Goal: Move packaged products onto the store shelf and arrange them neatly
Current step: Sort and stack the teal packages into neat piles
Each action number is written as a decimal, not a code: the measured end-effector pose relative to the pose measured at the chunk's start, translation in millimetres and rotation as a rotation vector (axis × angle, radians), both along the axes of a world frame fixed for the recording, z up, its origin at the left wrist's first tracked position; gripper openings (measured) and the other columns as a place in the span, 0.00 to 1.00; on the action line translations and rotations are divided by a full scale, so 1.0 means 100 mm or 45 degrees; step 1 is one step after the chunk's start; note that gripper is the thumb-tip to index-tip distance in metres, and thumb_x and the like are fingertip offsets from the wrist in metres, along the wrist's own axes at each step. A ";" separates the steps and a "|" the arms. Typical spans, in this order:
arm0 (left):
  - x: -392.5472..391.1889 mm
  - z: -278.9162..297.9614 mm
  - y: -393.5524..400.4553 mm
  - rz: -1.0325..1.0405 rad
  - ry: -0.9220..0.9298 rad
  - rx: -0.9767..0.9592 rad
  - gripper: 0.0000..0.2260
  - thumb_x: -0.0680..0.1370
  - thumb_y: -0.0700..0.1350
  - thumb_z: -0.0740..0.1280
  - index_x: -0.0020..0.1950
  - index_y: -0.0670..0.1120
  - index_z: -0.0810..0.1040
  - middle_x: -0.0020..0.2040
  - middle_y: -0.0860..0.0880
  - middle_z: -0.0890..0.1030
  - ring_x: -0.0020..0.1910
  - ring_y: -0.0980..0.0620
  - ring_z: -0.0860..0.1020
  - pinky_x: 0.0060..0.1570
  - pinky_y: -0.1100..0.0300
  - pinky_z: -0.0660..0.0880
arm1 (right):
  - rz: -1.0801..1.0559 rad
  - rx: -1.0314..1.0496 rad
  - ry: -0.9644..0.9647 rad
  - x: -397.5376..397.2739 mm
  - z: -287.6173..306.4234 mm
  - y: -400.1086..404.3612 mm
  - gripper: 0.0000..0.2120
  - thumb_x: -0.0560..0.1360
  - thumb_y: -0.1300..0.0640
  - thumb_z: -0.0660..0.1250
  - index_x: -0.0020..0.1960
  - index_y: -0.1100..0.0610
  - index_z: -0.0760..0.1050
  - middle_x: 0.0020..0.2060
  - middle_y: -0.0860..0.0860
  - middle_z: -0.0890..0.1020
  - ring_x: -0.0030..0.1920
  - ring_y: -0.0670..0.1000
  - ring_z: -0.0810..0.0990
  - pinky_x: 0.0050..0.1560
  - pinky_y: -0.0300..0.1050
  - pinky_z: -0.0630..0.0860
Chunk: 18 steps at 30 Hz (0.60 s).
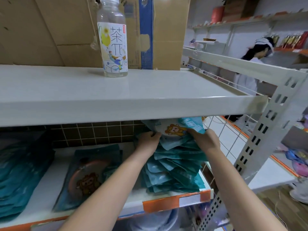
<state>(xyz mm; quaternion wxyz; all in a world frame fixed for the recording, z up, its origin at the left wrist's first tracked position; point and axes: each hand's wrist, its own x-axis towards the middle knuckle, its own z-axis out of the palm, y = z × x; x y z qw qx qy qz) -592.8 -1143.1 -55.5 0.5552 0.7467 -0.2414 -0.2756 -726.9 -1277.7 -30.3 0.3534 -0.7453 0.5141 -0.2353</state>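
A tall stack of teal packets (173,165) stands at the right end of the lower shelf (48,185). Its top packet (173,130) shows a white disc with a cartoon figure and sits just under the upper shelf board (116,104). My left hand (148,142) grips that packet's left edge, and my right hand (205,139) grips its right edge. One teal packet with a brown disc (88,175) lies flat mid-shelf. Another teal pile (18,177) fills the shelf's left end.
A clear tea bottle (114,39) stands on the upper shelf in front of cardboard boxes (50,30). A wire side panel (228,137) and a perforated post (265,124) close the shelf's right end. Another person (255,64) stands in the aisle at the right.
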 end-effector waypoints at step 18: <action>0.35 0.00 0.64 0.135 0.322 -0.265 0.14 0.75 0.43 0.67 0.60 0.46 0.75 0.49 0.47 0.81 0.45 0.51 0.80 0.34 0.61 0.72 | 0.341 0.232 -0.574 0.33 0.32 0.78 0.13 0.70 0.60 0.73 0.53 0.57 0.76 0.47 0.52 0.83 0.45 0.51 0.82 0.40 0.40 0.77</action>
